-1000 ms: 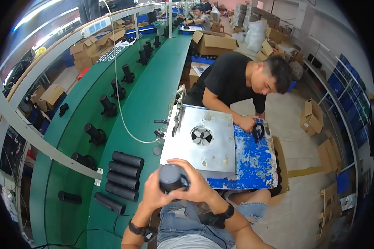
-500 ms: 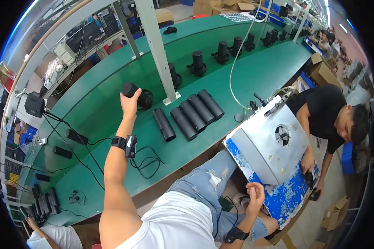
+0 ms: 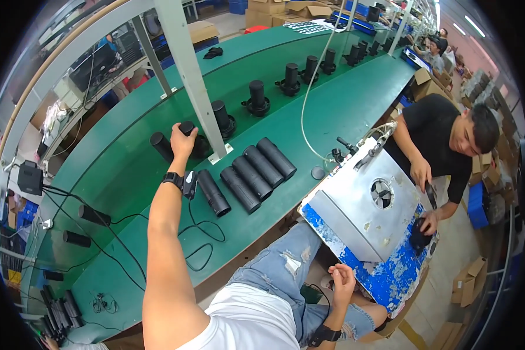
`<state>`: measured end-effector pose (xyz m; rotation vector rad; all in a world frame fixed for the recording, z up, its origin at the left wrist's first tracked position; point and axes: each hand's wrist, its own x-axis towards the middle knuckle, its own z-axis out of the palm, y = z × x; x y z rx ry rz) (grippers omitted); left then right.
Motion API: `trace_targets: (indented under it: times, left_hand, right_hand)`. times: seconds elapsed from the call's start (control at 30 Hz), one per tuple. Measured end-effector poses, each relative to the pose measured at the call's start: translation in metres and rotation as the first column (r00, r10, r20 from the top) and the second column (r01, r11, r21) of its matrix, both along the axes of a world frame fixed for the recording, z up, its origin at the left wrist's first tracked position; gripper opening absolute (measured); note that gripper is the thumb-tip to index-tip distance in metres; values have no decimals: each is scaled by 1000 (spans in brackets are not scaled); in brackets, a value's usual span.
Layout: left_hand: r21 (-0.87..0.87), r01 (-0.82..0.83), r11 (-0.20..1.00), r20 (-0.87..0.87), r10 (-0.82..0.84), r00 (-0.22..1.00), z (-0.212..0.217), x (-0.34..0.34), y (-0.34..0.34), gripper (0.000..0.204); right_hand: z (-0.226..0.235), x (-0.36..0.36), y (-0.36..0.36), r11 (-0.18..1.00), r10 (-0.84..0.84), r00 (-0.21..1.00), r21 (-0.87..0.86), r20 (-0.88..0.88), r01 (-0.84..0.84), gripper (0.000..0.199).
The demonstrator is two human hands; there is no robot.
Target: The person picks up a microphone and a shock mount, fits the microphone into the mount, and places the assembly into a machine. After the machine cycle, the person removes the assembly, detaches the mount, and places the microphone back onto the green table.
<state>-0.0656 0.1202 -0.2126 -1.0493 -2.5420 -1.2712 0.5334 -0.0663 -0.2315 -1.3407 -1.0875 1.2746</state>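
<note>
Green conveyor bench (image 3: 128, 175) runs across our view, dark cylindrical units standing in a row along it. Metal-topped blue work stand (image 3: 361, 227) sits to our right; a co-worker (image 3: 443, 140) in a black shirt leans over its far side. Four black tubes (image 3: 248, 172) lie side by side on the bench. Our left hand (image 3: 182, 142) is stretched out over the bench, fingers clamped on a black cylindrical part (image 3: 186, 127), just beside the white frame post (image 3: 195, 81). Our right hand (image 3: 341, 279) rests loosely curled on our knee, holding nothing we can see.
</note>
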Motion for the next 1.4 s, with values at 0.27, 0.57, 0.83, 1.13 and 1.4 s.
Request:
trace_targets:
  times: [0.27,0.57,0.83,1.13,1.4]
  left_hand:
    - [45,-127,991,-350,135,927,48,-36,-33,32]
    - [-168,-32,985,-332,-26,943,22,-44,-87,41]
    - [19,-50,999,-432,53,900,78,-6,-121,52]
    - [346,861,373,67,-925,374,148,229,-107,56]
    - [548,832,-91,550,-710,-440,76,400,-110,82]
  right_hand:
    - [6,-2,1,999,-14,1000,-49,9,14,17]
    - [-7,1,1,999,-11,996,-54,-87,6,19]
    - [-4,4,-1,1000,-8,998,-29,-66,6,20]
    - [46,-24,37,961,240,959,177,-152,-212,27]
    - [62,-22,11,892,416,664,139,-621,-430,71]
